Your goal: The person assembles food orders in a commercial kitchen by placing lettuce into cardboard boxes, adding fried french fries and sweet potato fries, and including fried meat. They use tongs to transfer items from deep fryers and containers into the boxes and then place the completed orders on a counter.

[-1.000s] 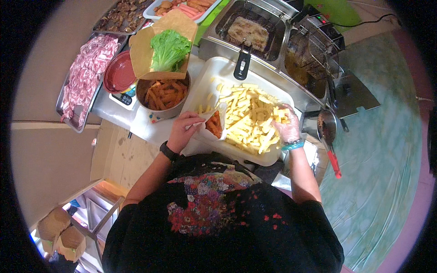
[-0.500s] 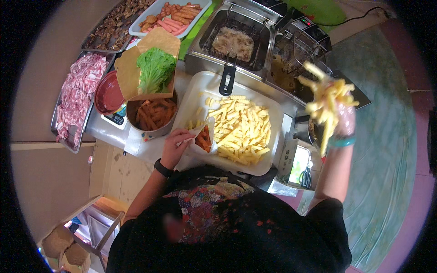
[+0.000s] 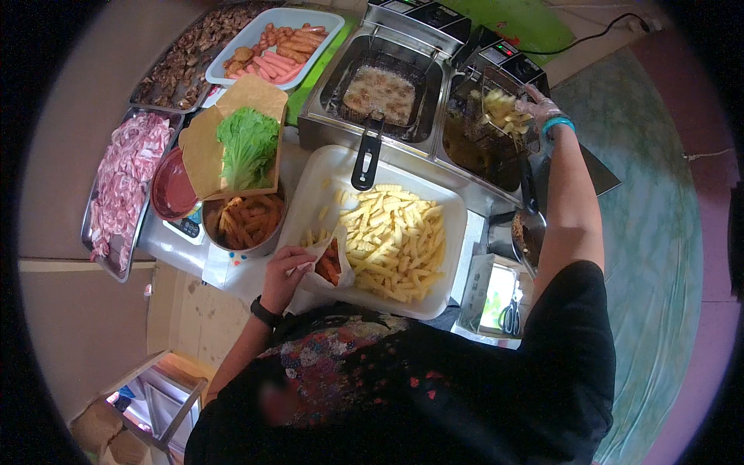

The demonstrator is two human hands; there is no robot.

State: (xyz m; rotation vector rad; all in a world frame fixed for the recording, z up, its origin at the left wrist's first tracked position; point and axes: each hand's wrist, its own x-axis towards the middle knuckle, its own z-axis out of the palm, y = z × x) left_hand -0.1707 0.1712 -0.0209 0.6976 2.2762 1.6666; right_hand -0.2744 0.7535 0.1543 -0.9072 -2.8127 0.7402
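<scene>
My left hand point(image 3: 285, 273) is closed on the edge of a white paper bag point(image 3: 345, 273), which holds reddish-orange fries point(image 3: 329, 263). The bag leans over the near left corner of a white tray point(image 3: 298, 209) of pale crinkle-cut fries point(image 3: 395, 240). At the right fryer, my right hand point(image 3: 542, 110), in a clear plastic glove, has its fingers spread above a wire basket point(image 3: 508, 77). Blurred pale fries point(image 3: 505, 115) lie in or drop into that basket, just left of the fingers. A metal pot point(image 3: 267, 252) of orange fries stands left of the bag.
Food bubbles in the left fryer basket point(image 3: 380, 94), whose black handle point(image 3: 366, 159) juts over the tray. Lettuce point(image 3: 249, 147) rests in a brown paper box above the pot. Raw sliced meat point(image 3: 132, 178) and a sausage tray point(image 3: 213, 70) sit further left. Scissors point(image 3: 509, 318) lie in a box.
My right hand has carried a handful of pale fries up and left to the right fryer and let them go over the basket. My left hand still holds the paper bag.
</scene>
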